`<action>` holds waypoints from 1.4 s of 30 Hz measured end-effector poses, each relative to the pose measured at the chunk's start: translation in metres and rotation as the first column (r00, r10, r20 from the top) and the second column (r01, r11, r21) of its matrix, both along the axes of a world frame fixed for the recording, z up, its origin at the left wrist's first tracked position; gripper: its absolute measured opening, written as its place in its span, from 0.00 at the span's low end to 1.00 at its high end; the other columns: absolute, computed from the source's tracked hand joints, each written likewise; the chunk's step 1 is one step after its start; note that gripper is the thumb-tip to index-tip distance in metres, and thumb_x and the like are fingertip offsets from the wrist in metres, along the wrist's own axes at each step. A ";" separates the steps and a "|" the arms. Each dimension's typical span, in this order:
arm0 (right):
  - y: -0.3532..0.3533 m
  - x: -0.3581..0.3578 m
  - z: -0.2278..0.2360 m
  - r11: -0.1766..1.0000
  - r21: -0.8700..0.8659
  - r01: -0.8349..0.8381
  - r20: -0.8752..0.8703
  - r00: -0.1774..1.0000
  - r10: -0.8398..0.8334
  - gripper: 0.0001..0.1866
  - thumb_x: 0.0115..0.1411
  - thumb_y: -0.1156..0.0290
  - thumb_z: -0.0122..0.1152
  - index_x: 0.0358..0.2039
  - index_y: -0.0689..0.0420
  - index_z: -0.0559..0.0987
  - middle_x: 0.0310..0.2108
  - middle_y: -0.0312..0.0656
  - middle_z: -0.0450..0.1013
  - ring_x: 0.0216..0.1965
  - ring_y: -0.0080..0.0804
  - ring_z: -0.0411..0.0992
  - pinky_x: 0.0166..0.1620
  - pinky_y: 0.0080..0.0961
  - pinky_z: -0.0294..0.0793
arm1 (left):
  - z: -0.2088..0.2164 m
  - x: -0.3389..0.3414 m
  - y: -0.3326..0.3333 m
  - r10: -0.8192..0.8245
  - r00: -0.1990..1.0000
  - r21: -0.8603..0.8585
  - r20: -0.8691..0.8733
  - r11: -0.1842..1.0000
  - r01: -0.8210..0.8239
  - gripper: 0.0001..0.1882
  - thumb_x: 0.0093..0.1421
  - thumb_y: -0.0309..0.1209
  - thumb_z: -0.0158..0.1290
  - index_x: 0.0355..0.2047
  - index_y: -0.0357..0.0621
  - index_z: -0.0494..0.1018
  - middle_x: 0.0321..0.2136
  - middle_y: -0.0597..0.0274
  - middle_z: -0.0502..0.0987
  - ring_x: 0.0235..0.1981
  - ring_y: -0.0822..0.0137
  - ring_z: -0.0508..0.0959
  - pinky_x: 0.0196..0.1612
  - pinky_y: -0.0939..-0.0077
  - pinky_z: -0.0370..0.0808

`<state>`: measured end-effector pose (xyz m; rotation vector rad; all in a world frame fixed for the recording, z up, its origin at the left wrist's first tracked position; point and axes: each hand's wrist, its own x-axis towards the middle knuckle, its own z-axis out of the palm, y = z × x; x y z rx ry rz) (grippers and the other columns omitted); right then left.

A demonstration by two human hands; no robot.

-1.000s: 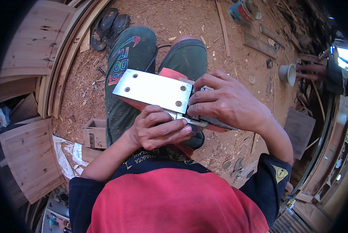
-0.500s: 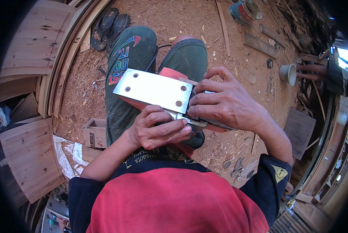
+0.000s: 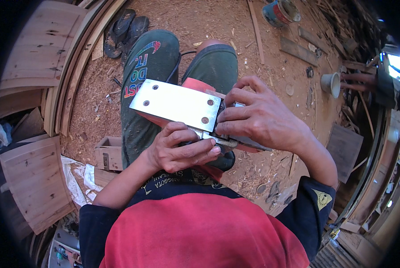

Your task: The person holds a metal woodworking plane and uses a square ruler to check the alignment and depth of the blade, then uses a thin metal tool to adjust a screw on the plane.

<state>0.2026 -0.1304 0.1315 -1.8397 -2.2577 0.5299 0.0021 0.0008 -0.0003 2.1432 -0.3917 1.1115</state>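
An electric planer [image 3: 175, 105] rests upside down across my lap, its shiny metal sole with several screws facing up and parts of its red body showing beneath. My left hand [image 3: 178, 148] is closed on the planer's near side, the thumb and fingertips at a metal part beside the sole. Bent over the gap at the right end of this sole plate, my right hand [image 3: 265, 115] has its fingertips pressed into the dark cutter area. What those fingertips touch inside is hidden. A black cord [image 3: 175, 69] runs between my knees.
Wood shavings cover the ground. A small wooden box [image 3: 109, 154] and panels [image 3: 37, 181] lie to the left, with sandals [image 3: 127, 29] at the far left. Far right are a paint bucket [image 3: 278, 14], a pale bucket [image 3: 330, 85], planks [image 3: 299, 52] and another person's limbs [image 3: 360, 82].
Almost nothing differs. The planer and both hands keep their places, with only a very slight shift of the right hand's fingers at the gap.
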 end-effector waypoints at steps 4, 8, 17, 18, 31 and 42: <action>0.003 -0.001 0.005 0.998 -0.054 -0.030 0.008 1.000 0.030 0.13 0.50 0.65 0.66 0.38 0.45 0.85 0.39 0.24 0.79 0.49 0.27 0.72 0.62 0.42 0.62 | 0.000 -0.001 0.000 -0.013 1.000 0.002 -0.008 1.000 0.013 0.18 0.46 0.32 0.73 0.40 0.59 0.85 0.44 0.82 0.81 0.37 0.74 0.76 0.44 0.75 0.72; 0.007 -0.002 0.007 0.995 -0.078 -0.064 0.036 0.997 0.067 0.13 0.50 0.65 0.66 0.38 0.45 0.85 0.38 0.24 0.79 0.50 0.26 0.73 0.62 0.43 0.63 | 0.002 -0.002 0.001 -0.014 1.000 0.008 -0.019 1.000 0.015 0.18 0.46 0.32 0.73 0.40 0.58 0.85 0.43 0.81 0.81 0.38 0.75 0.76 0.44 0.75 0.72; 0.002 -0.001 0.007 0.996 -0.077 -0.049 0.052 0.997 0.053 0.21 0.44 0.63 0.73 0.42 0.42 0.83 0.40 0.23 0.77 0.53 0.26 0.71 0.63 0.45 0.60 | 0.002 0.001 0.000 0.005 1.000 -0.010 -0.013 1.000 -0.006 0.19 0.46 0.32 0.73 0.40 0.59 0.85 0.43 0.82 0.81 0.37 0.75 0.76 0.43 0.76 0.72; 0.001 -0.001 0.005 0.996 -0.078 -0.048 0.052 0.997 0.052 0.21 0.44 0.63 0.73 0.42 0.42 0.83 0.40 0.23 0.77 0.53 0.26 0.71 0.63 0.45 0.60 | 0.001 0.001 0.000 0.004 1.000 -0.010 -0.013 1.000 -0.005 0.19 0.46 0.32 0.73 0.40 0.59 0.85 0.43 0.82 0.81 0.37 0.75 0.76 0.43 0.76 0.72; -0.009 -0.002 -0.007 0.999 0.045 0.026 -0.009 1.000 -0.026 0.20 0.45 0.61 0.72 0.41 0.43 0.82 0.40 0.24 0.78 0.48 0.26 0.73 0.62 0.53 0.60 | 0.003 0.001 0.002 -0.007 1.000 0.012 -0.030 1.000 0.007 0.19 0.45 0.32 0.73 0.41 0.58 0.85 0.45 0.82 0.80 0.37 0.74 0.75 0.44 0.75 0.72; 0.003 0.002 0.018 0.964 -0.219 0.152 -0.027 0.986 -0.162 0.16 0.49 0.69 0.70 0.41 0.51 0.85 0.43 0.32 0.79 0.49 0.35 0.72 0.57 0.36 0.66 | 0.016 0.002 0.004 -0.022 0.988 0.091 -0.155 0.995 0.036 0.22 0.45 0.37 0.69 0.44 0.68 0.86 0.50 0.90 0.78 0.42 0.76 0.72 0.50 0.76 0.69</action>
